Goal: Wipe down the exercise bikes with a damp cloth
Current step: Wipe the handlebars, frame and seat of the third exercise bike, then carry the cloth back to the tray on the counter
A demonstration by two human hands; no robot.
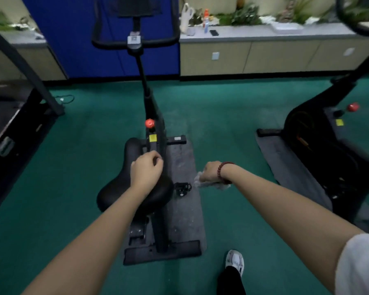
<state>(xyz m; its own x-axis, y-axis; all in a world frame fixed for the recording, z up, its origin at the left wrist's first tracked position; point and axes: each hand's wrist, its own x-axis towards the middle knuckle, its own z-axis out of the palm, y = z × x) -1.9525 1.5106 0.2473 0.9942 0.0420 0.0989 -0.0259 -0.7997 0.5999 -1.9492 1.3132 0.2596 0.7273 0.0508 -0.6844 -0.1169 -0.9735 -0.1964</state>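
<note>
A black exercise bike stands in front of me on a grey mat, with its handlebars far ahead and its black saddle close below. My left hand sits over the saddle's front with its fingers curled; whether it holds anything there cannot be made out. My right hand, with a red bead bracelet at the wrist, grips a crumpled white cloth in the air to the right of the saddle, above the mat and near the pedal.
A second black bike stands on its own mat at the right. A treadmill fills the left side. Low cabinets with plants and bottles line the back wall. Green carpet surrounds the bikes, and my white shoe is at the bottom.
</note>
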